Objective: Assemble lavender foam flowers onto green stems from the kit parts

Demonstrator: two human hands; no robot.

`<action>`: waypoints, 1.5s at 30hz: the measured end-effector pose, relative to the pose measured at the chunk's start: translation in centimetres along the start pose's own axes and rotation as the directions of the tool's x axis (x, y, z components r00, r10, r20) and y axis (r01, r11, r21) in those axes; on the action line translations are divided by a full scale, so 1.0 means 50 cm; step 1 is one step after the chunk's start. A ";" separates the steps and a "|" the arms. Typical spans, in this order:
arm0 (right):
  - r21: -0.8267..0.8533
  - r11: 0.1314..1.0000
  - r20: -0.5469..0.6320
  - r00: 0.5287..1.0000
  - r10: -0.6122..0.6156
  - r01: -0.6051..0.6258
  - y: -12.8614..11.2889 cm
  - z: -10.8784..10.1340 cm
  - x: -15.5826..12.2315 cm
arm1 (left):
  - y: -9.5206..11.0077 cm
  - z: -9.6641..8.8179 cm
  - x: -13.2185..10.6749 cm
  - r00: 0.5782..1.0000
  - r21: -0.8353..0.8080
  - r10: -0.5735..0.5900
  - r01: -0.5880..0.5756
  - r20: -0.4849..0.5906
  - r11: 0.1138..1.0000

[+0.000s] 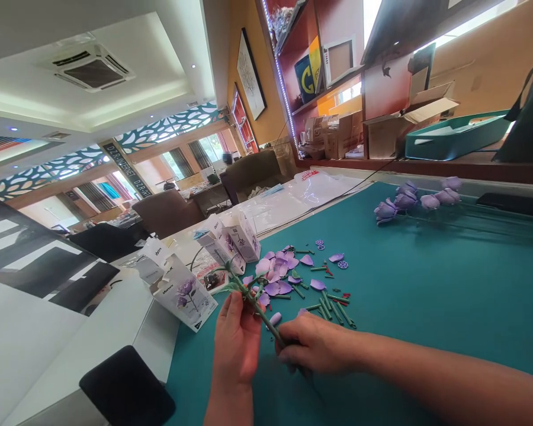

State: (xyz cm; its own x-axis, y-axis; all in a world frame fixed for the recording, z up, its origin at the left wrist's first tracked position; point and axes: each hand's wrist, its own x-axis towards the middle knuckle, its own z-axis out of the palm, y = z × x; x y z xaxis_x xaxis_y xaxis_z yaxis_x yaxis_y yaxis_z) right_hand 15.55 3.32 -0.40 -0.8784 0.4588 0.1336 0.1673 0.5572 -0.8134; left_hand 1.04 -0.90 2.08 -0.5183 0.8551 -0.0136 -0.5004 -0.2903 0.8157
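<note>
At the lower middle of the frame, both hands hold one green stem (254, 300) just above the teal bench (426, 284). The left hand (236, 346) has its thumb and fingers closed on the middle of the stem. The right hand (316, 346) has its fingers folded tight over the stem's lower end, knuckles up. The stem slants from the right hand up and left, and its leafy top ends near a white box.

Just above the hands, a loose pile of purple petals (278, 275) lies on the bench, with short green sticks (333, 307) scattered to its right. Left of the pile, at the bench's edge, lie small white boxes (184, 293) printed with a purple flower. Toward the upper right, a row of finished purple flowers (415, 200) lies on the bench, well apart from the hands. A black pad (127, 390) sits at the lower left, off the teal surface. A clear plastic bag (302, 192) lies beyond the boxes.
</note>
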 end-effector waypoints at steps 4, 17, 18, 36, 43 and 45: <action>0.029 1.000 0.010 1.000 -0.002 0.002 0.000 -0.011 0.001 | 0.002 -0.004 -0.008 0.976 0.141 -0.099 0.072 0.195 0.987; 0.387 0.921 0.108 0.994 -0.001 -0.042 0.032 -0.032 0.009 | 0.053 0.014 -0.037 0.948 0.469 -0.105 -0.051 0.301 0.882; 0.404 0.913 0.108 0.994 0.019 -0.061 0.038 -0.035 0.011 | 0.065 0.012 -0.040 0.954 0.540 -0.096 -0.077 0.284 0.838; 0.139 0.984 -0.045 0.992 0.119 -0.112 0.093 -0.081 0.013 | 0.068 -0.231 -0.048 0.983 0.900 -0.049 -0.183 0.178 -0.395; 0.124 0.986 -0.069 0.991 0.118 -0.109 0.106 -0.077 0.016 | 0.062 -0.277 -0.052 0.979 0.872 -0.039 -0.198 0.202 -0.447; 0.124 0.986 -0.066 0.991 0.119 -0.110 0.108 -0.077 0.017 | 0.059 -0.284 -0.052 0.975 0.867 -0.036 -0.211 0.218 -0.452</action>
State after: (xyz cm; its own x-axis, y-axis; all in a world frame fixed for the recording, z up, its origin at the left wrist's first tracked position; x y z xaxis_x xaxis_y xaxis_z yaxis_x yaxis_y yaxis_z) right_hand 17.44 9.40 -2.48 -0.8209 0.5665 0.0731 0.2063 0.4133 -0.8869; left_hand -8.95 -10.07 -3.71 -0.3358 0.9382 0.0833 0.9366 0.3233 0.1350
